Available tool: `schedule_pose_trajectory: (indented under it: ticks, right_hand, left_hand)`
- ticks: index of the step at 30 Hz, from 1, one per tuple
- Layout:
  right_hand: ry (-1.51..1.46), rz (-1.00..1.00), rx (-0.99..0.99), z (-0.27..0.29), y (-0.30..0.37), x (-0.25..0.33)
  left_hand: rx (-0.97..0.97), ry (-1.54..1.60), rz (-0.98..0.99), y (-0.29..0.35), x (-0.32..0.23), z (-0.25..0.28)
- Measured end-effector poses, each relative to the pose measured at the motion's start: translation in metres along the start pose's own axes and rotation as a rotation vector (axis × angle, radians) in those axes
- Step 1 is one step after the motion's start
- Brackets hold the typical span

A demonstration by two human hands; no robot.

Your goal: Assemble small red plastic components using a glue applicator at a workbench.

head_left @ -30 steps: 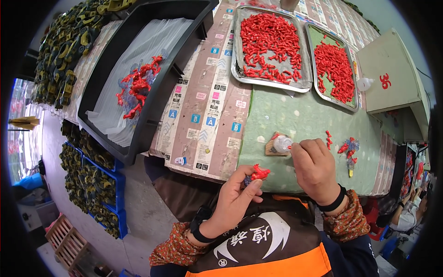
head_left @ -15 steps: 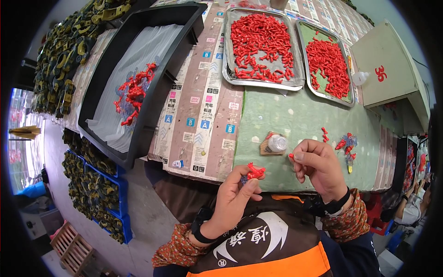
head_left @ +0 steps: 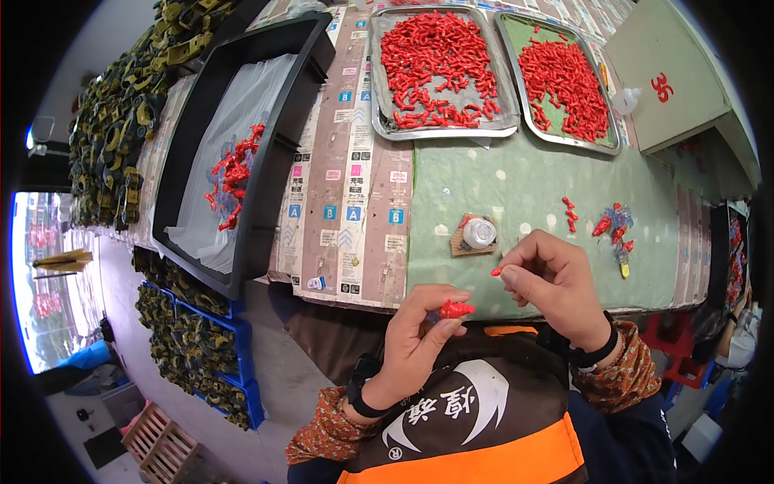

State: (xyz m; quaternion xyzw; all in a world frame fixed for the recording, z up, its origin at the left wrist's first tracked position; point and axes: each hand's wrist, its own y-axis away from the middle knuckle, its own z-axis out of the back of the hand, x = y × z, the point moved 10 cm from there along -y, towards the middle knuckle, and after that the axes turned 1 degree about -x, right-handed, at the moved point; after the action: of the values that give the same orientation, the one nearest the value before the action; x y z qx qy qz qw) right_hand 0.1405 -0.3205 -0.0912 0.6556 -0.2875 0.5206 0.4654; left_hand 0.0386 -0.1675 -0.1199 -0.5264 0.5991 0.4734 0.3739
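Note:
My left hand [head_left: 415, 335] pinches a red plastic figure piece [head_left: 455, 309] between thumb and fingers, just above the table's front edge. Held to the right of it, my right hand [head_left: 556, 282] grips a small red plastic part [head_left: 496, 272] at its fingertips. The two pieces are apart. A small clear round container [head_left: 479, 232] stands on a square of cardboard [head_left: 461, 244] beyond my hands. Farther right on the green mat [head_left: 524, 185] lie a few loose red parts [head_left: 571, 214] and a cluster of red and clear bluish pieces [head_left: 619, 228].
Two metal trays [head_left: 447, 134] of red parts stand at the back. To the left, a black bin [head_left: 278, 153] holds red and clear pieces on white sheeting. A pale box [head_left: 685, 77] rises at the right. Blue crates [head_left: 242, 355] with green-yellow parts sit below left.
The red figure piece has turned in my left hand, and its narrow end now points right. My right hand has brought its small part slightly left. The view has shifted a little.

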Motion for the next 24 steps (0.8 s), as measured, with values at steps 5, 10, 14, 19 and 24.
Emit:
schedule_pose_trajectory:
  ticks: [5,10,14,19,24]
  right_hand:
    - [0.275,0.233,-0.079,0.009,0.000,0.024]
    - [0.501,0.391,-0.223,0.023,-0.007,0.025]
    - [0.524,0.430,-0.221,0.014,-0.010,0.029]
    - [0.589,0.486,-0.225,0.007,-0.013,0.034]
    - [0.623,0.480,-0.228,0.008,-0.012,0.033]
  left_hand:
    - [0.023,-0.199,-0.178,0.003,-0.011,0.004]
    - [0.042,-0.244,-0.215,0.003,-0.013,0.002]
    - [-0.050,-0.142,-0.134,0.005,-0.010,0.004]
    - [0.001,-0.274,-0.158,0.006,-0.008,0.007]
    - [-0.037,-0.271,-0.159,0.008,-0.009,0.008]
